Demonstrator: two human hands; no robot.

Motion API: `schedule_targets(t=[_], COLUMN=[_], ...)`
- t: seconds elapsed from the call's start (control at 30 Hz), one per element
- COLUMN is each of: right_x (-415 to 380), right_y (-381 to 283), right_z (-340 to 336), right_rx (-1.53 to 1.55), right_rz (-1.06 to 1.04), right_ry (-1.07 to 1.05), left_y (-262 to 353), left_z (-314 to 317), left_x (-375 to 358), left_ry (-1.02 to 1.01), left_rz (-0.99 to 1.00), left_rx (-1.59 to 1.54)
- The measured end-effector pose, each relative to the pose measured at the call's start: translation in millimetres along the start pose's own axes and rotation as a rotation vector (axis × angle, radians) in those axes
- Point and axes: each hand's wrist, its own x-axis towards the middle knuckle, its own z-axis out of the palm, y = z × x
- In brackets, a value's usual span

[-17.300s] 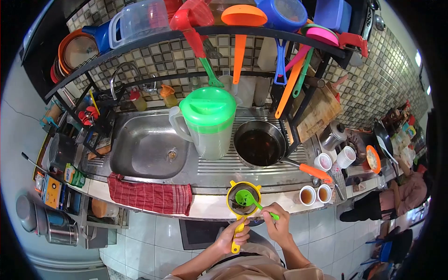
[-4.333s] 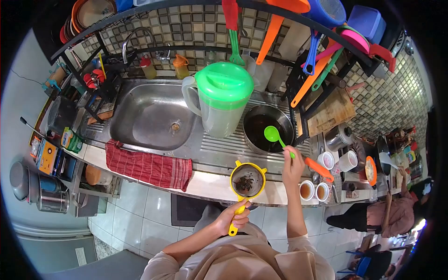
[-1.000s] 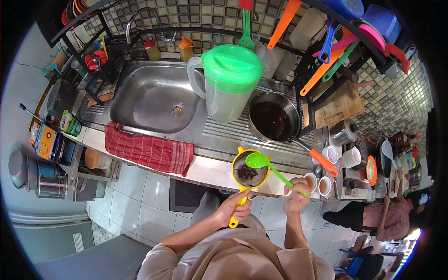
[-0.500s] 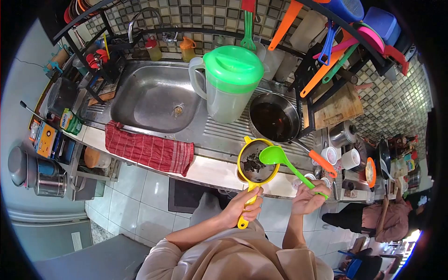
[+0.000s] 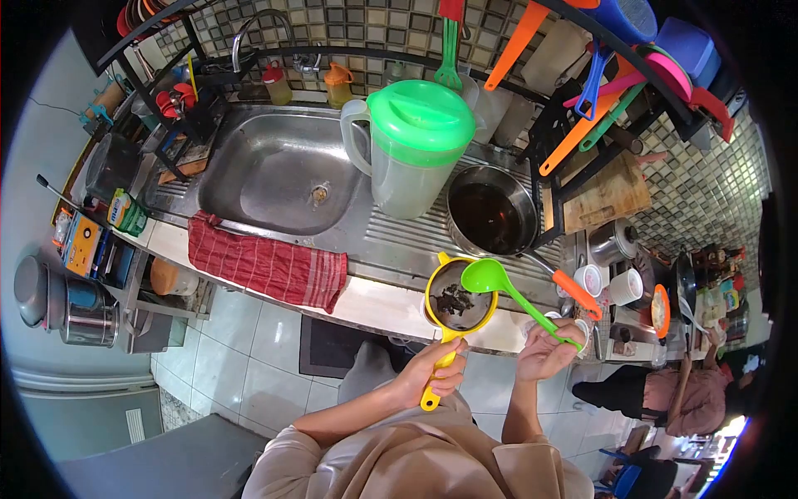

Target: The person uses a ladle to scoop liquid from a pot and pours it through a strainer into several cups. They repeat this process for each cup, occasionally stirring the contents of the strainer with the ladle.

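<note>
My left hand [image 5: 430, 372] is closed round the handle of a yellow strainer [image 5: 450, 347], held over the counter's front edge. Dark wet leaf-like bits [image 5: 455, 299] lie in its mesh. A cup under the strainer is mostly hidden. With my right hand [image 5: 548, 351] I grip the handle of a green ladle [image 5: 521, 301], whose bowl overlaps the strainer's right rim in this view. Just behind stands a steel saucepan [image 5: 492, 212] of dark brown liquid, its orange-tipped handle pointing toward my right hand. A clear pitcher with a green lid [image 5: 420, 125] is left of the saucepan.
A steel sink [image 5: 278, 170] lies at the left, with a red checked cloth [image 5: 266, 264] over the counter edge. White cups [image 5: 625, 286] and a lidded pot [image 5: 611, 241] stand right. Utensils hang from a black rack above. Another person [image 5: 677, 391] is at the far right.
The dark bits in the strainer have shifted and bunched into a smaller clump. Both hands keep their holds, and the ladle stays at the strainer's rim. The view has shifted slightly.
</note>
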Motion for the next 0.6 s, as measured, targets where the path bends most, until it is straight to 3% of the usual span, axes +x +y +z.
schedule_targets(t=[0.17,0.4,0.6], right_x=[-7.6,-11.5,16.4], right_y=[6.4,15.9,60.9], right_z=[-8.5,-9.0,-7.5], right_rx=[-0.087,-0.122,-0.526], right_rz=[0.043,0.051,0.156], right_ry=[-0.104,-0.096,-0.100], left_y=[-6.2,-11.0,-8.1], left_z=[-22.8,-37.4,-37.0], left_x=[3.3,1.9,0.4], left_ry=[0.081,0.101,0.110], left_rz=[-0.052,-0.057,-0.067], left_rx=[-0.051,-0.073,-0.033])
